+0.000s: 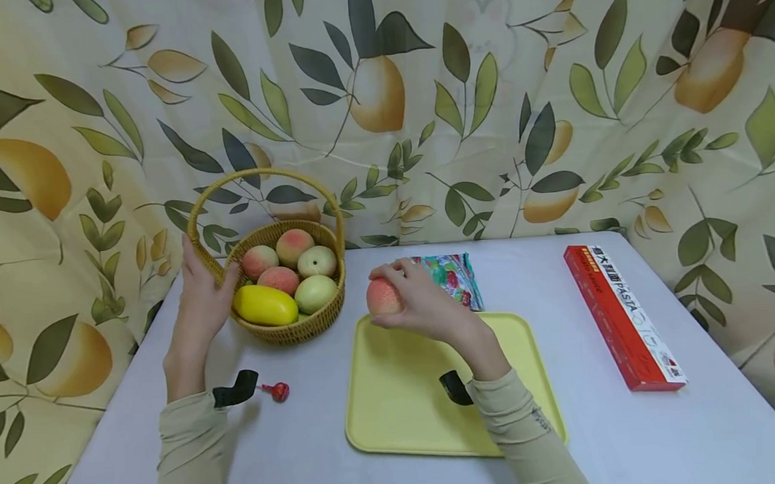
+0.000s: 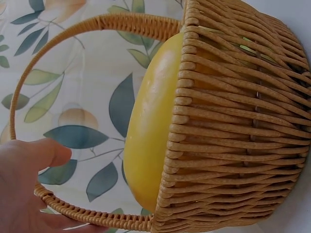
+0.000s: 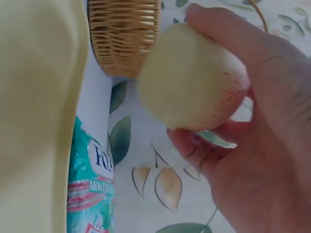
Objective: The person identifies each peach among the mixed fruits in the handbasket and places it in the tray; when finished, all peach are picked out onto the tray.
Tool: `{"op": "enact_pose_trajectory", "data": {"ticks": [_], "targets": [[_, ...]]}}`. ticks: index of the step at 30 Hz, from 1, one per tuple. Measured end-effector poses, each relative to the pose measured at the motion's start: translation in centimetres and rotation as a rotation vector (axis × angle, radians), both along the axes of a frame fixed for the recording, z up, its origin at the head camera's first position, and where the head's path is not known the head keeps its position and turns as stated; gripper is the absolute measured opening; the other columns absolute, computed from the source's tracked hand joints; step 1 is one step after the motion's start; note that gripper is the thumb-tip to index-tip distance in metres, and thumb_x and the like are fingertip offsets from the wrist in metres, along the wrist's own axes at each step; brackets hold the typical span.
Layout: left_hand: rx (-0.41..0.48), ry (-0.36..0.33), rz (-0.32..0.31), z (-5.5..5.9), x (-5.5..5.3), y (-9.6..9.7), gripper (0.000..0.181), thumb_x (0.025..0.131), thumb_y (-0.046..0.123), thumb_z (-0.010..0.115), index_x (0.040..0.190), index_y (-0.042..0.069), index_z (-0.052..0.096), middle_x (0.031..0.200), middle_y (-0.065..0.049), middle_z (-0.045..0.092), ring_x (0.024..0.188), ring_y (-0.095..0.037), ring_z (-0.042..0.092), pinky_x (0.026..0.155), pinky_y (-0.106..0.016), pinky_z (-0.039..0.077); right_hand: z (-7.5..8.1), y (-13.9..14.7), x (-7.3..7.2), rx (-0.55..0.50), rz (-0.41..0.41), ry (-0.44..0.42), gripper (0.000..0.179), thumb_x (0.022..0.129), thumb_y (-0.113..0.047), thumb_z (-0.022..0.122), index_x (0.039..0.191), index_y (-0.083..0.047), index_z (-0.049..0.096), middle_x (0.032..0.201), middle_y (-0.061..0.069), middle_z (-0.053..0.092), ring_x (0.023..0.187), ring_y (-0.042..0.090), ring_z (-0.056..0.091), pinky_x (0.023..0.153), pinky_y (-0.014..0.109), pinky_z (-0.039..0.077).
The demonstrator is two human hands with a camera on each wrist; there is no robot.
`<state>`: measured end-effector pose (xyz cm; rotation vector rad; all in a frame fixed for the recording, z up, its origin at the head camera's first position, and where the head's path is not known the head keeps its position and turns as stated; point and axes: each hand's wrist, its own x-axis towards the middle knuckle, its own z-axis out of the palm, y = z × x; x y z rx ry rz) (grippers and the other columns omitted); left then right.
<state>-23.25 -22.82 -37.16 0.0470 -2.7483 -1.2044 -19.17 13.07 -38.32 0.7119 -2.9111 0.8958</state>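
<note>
My right hand (image 1: 423, 302) grips a peach (image 1: 383, 297) above the back left corner of the yellow tray (image 1: 397, 417). In the right wrist view, the thumb and fingers of that hand (image 3: 257, 145) press on opposite sides of the pale, red-flecked peach (image 3: 189, 77). At the left, my left hand (image 1: 207, 295) holds the handle of a wicker basket (image 1: 300, 333), thumb and fingers on either side of it. Inside the basket lie several peaches (image 1: 279, 280), pale green round fruits (image 1: 316, 293) and a smooth yellow oblong fruit (image 1: 264, 305). The left wrist view shows the basket's woven side (image 2: 233, 121) up close.
A shiny candy bag (image 1: 455, 279) lies behind the tray, partly hidden by my right hand. Off to the right is a red pasta box (image 1: 622, 317). A red-wrapped lollipop (image 1: 279, 392) rests on the white table (image 1: 294, 459) near my left wrist. A patterned curtain (image 1: 423, 160) hangs behind.
</note>
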Motion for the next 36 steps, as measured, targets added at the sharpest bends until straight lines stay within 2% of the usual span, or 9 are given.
{"op": "enact_pose_trajectory", "data": {"ticks": [5,12,27,31,36], "targets": [[-0.001,-0.002,0.005,0.2,0.1,-0.3,0.098,0.105,0.049,0.046,0.158,0.025,-0.033,0.171,-0.024,-0.012,0.146,-0.065,0.023,0.113,-0.079,0.027,-0.9,-1.0,0.1,0.127,0.066,-0.038,0.059,0.084,-0.039,0.081,0.137,-0.028,0.059,0.134,0.009,0.057,0.125,0.029,0.046,0.091,0.043,0.055],[-0.006,-0.001,0.013,-0.4,0.3,-0.5,0.097,0.106,0.048,0.044,0.158,0.022,-0.033,0.171,-0.025,-0.011,0.146,-0.065,0.024,0.113,-0.078,0.027,-2.1,-2.2,0.3,0.223,0.155,-0.003,0.055,0.082,-0.033,0.082,0.132,-0.022,0.061,0.123,0.009,0.061,0.116,0.028,0.048,0.092,0.043,0.052],[-0.018,-0.007,0.0,-0.5,0.3,-0.1,0.096,0.106,0.048,0.045,0.158,0.024,-0.033,0.171,-0.027,-0.012,0.145,-0.066,0.025,0.112,-0.079,0.027,-3.2,-1.9,0.7,0.266,0.098,-0.04,0.059,0.084,-0.032,0.082,0.137,-0.023,0.059,0.13,0.01,0.057,0.124,0.028,0.047,0.103,0.044,0.051],[-0.023,-0.004,0.001,-0.2,0.3,0.0,0.097,0.106,0.047,0.045,0.158,0.024,-0.033,0.171,-0.027,-0.012,0.145,-0.065,0.025,0.113,-0.079,0.027,-3.1,-1.7,0.7,0.259,0.109,-0.039,0.06,0.083,-0.034,0.083,0.137,-0.023,0.059,0.133,0.011,0.056,0.125,0.029,0.048,0.101,0.045,0.052],[-0.023,0.003,-0.001,0.0,0.1,0.2,0.096,0.106,0.045,0.045,0.158,0.024,-0.033,0.171,-0.026,-0.012,0.146,-0.065,0.025,0.112,-0.079,0.027,-2.9,-1.6,0.7,0.26,0.142,-0.058,0.06,0.083,-0.034,0.083,0.136,-0.021,0.06,0.131,0.011,0.057,0.118,0.028,0.052,0.097,0.044,0.053]]}}
